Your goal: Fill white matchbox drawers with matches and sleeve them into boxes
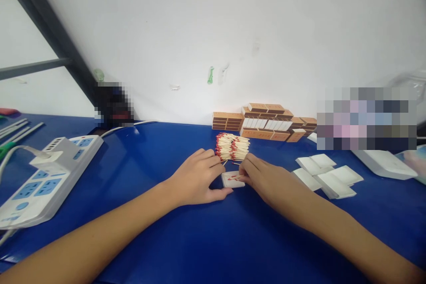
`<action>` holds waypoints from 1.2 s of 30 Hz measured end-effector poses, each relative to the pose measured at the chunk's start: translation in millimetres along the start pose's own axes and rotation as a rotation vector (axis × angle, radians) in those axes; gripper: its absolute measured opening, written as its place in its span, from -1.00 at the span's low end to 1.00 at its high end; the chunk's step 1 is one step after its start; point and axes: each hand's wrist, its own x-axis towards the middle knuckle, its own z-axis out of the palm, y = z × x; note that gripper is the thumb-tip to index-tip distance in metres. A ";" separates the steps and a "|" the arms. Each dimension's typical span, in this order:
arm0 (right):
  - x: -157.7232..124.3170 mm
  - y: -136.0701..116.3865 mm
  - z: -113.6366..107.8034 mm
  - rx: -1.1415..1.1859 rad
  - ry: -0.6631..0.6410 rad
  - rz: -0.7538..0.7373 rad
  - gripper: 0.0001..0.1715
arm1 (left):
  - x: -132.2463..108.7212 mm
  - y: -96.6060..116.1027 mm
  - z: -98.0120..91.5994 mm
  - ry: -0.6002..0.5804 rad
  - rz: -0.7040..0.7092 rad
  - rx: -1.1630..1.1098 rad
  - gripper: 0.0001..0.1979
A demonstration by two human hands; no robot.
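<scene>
A small white matchbox tray (229, 182) lies on the blue table, with a few red-tipped matches (234, 178) showing in it. My left hand (199, 178) steadies the tray from its left side, thumb along the near edge and fingers bent at the far edge. Over the tray's right end, my right hand (266, 179) is closed in a pinch on pale matchsticks; how many is hidden by the fingers. Just beyond both hands sits a heap of loose red-headed matches (233, 146). A single match (236, 163) lies between heap and tray.
Brown and white matchboxes (266, 123) are stacked against the wall. Several white matchbox trays (328, 175) lie to the right, near a larger white box (384, 164). On the left is a power strip (49, 182) with a plugged-in adapter and cable. Two areas are blurred out.
</scene>
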 end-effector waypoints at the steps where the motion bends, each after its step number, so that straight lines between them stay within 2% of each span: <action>1: 0.4 -1.4 0.6 -0.012 -0.011 -0.002 -0.79 | 0.1 0.3 0.0 0.001 0.005 -0.007 -0.62; 6: 1.1 -2.8 -5.6 0.012 -0.048 0.004 -0.94 | 0.9 0.2 -0.4 0.003 0.013 -0.026 -0.63; 10: -2.8 3.6 -13.1 0.104 -0.088 0.065 -0.88 | 0.9 -0.7 -1.0 -0.007 -0.007 -0.018 -0.62; 15: -6.0 9.7 -15.1 0.232 -0.159 0.119 -0.92 | -0.3 -1.7 -1.0 -0.011 -0.009 -0.023 -0.62; 19: -5.2 10.1 -14.0 0.302 -0.133 0.115 -0.85 | -0.5 -2.5 -0.3 -0.013 -0.006 -0.033 -0.62; 27: -1.5 6.1 -12.6 0.463 0.021 0.165 -0.80 | -0.1 -2.7 0.0 -0.019 -0.008 -0.036 -0.62; 32: 2.4 1.3 -15.7 0.600 -0.017 0.329 -0.76 | -0.6 -3.8 -1.0 -0.023 -0.018 -0.028 -0.63; 36: 1.2 2.7 -17.6 0.669 -0.052 0.387 -0.74 | 0.3 -3.3 -2.3 -0.028 -0.022 -0.033 -0.63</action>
